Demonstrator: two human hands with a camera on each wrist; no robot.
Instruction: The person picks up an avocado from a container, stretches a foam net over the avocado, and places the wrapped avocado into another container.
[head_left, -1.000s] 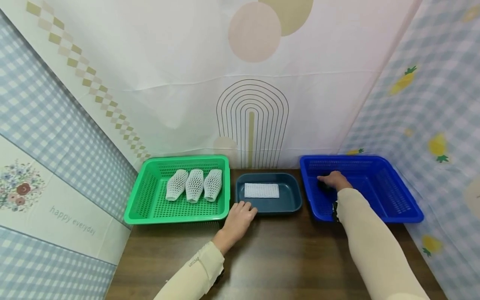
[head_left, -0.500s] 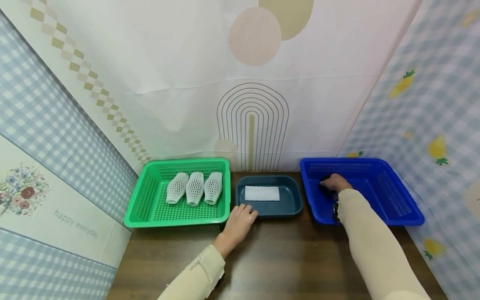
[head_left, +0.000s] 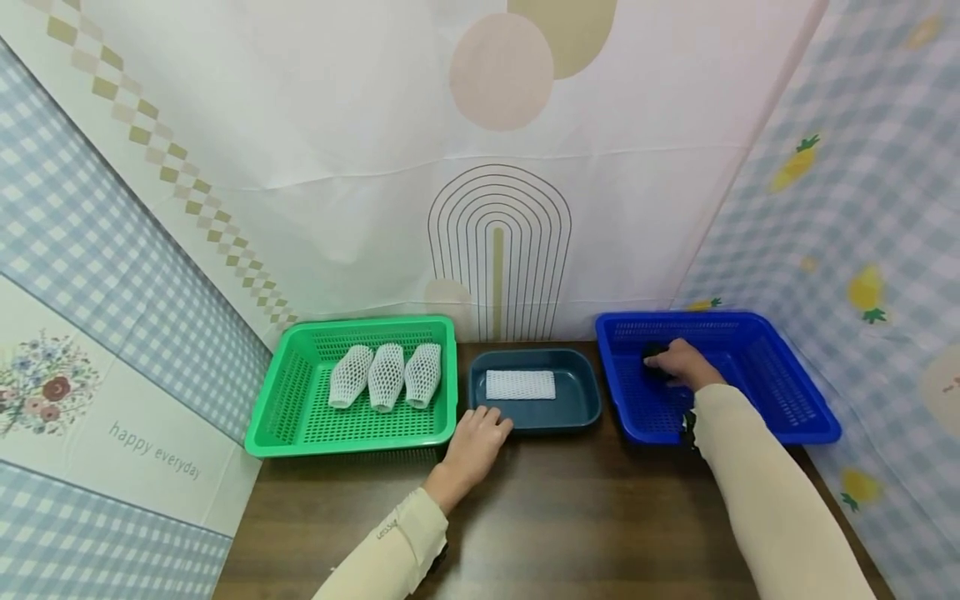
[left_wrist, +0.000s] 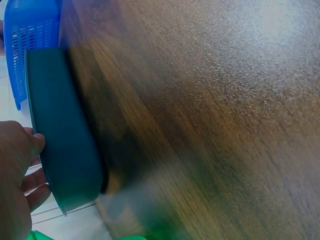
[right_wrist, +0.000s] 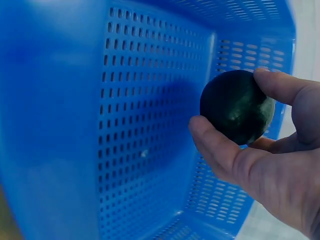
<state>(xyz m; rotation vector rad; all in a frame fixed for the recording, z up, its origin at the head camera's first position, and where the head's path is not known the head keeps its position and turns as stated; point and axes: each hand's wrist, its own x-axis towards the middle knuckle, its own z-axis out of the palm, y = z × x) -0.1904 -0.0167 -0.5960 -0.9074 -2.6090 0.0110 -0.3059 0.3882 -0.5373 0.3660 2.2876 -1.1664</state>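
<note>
In the head view, my right hand [head_left: 684,363] is inside the blue basket [head_left: 806,392]. It grips a dark green, smooth, rounded fruit [right_wrist: 235,107], which the right wrist view shows between thumb and fingers, above the basket's slotted floor. My left hand [head_left: 476,446] holds the near left rim of a dark teal tray [left_wrist: 65,125], its fingers bent at the edge. A flat white foam net sleeve [head_left: 520,385] lies in that tray. To the left, the green basket [head_left: 352,439] bears three white foam net sleeves [head_left: 386,379] with bulging middles; their contents are hard to make out.
A brown wooden table [head_left: 555,517] carries both baskets and the tray. Behind them hangs a patterned white cloth [head_left: 360,233]; checked cloths [head_left: 900,250] flank both sides. The tray stands between the two baskets, close to each.
My right hand, holding the dark green fruit, has shifted slightly within the blue basket, and its forearm has swung a little rightward. My left hand stays on the tray's rim.
</note>
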